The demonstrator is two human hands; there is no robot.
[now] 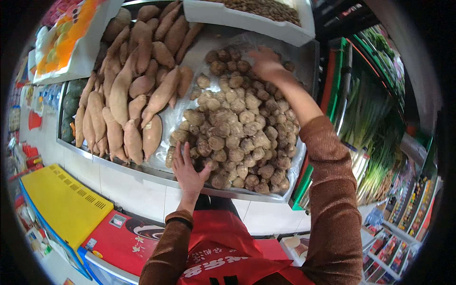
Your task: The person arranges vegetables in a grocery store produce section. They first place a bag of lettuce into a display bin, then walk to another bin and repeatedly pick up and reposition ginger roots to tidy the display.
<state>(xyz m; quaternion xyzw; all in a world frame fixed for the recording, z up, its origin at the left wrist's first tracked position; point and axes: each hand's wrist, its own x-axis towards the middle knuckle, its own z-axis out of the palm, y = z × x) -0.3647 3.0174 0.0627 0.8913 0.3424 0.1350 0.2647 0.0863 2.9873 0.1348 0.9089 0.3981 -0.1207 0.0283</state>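
A heap of brown taro corms [238,124] lies on clear plastic film [165,144] in a metal display tray [142,171]. My left hand [188,171] rests against the near left edge of the heap, palm down with its fingers spread and holding nothing. Stretched to the far side of the heap, my right hand [265,62] is blurred over the corms there; whether its fingers hold one cannot be made out. To the left of the taro, sweet potatoes [123,92] are piled in the same tray.
A white foam box [249,21] of small brown items stands at the tray's far edge. Another foam box [82,50] holds wrapped fruit at the upper left. Green onions [367,124] fill a rack on the right. Yellow [67,199] and red [124,235] freezer chests stand at the lower left.
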